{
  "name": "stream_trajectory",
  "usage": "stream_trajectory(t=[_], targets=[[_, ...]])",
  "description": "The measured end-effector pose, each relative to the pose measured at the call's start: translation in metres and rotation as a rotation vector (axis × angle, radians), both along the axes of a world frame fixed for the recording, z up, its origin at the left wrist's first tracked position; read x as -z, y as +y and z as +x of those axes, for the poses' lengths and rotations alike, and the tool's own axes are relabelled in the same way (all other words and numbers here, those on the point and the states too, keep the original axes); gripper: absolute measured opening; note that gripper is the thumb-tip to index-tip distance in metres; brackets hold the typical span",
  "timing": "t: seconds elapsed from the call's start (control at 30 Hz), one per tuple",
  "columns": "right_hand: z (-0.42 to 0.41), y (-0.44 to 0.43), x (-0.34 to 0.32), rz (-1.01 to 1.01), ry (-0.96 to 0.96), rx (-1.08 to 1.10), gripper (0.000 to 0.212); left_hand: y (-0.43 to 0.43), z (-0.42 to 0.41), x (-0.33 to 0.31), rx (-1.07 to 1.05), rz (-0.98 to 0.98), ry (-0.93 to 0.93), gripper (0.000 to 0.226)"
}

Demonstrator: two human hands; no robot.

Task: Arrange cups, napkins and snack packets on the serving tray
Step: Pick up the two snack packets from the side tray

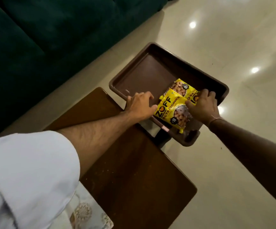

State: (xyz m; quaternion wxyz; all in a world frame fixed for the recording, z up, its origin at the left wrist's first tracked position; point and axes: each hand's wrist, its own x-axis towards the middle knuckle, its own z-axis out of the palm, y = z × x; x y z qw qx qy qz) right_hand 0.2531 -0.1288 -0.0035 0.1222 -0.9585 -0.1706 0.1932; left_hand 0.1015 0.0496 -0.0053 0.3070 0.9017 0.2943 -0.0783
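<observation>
"ZOFF" is printed in large black letters on the nearer yellow snack packet [172, 111], with a smaller line beneath it that seems to read "SOYA CHUNKS", partly blurred. A round dark badge marked "10" is seen on that packet beside the pictured chunks. The same "10" badge is shown upside down on the farther yellow packet [182, 88], whose brand lettering is only partly visible

Two yellow snack packets [172, 113] [182, 90], one brown tray [144, 73], one wooden table [134, 171], two hands [140, 104] [203, 106].
</observation>
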Motion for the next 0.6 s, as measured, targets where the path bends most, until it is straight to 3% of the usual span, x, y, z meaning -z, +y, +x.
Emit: stream_trajectory(t=[0.13,0.3,0.37,0.5,0.6], targets=[[-0.006,-0.012,0.02,0.208,0.262,0.252,0.077,-0.017,0.035,0.014,-0.117,-0.271,0.038,0.034],[-0.014,-0.013,0.035,0.463,0.474,0.512,0.075,-0.023,0.078,0.02,-0.364,-0.501,0.027,0.034],[-0.015,-0.015,0.037,0.585,0.552,0.59,0.075,-0.023,0.091,0.02,-0.496,-0.665,0.033,0.042],[-0.016,-0.024,0.036,0.734,0.667,0.536,0.052,-0.026,0.103,0.018,-0.655,-0.915,0.051,0.045],[-0.012,-0.035,0.035,0.776,0.712,0.544,0.055,-0.022,0.108,0.015,-0.69,-1.015,0.021,0.035]])
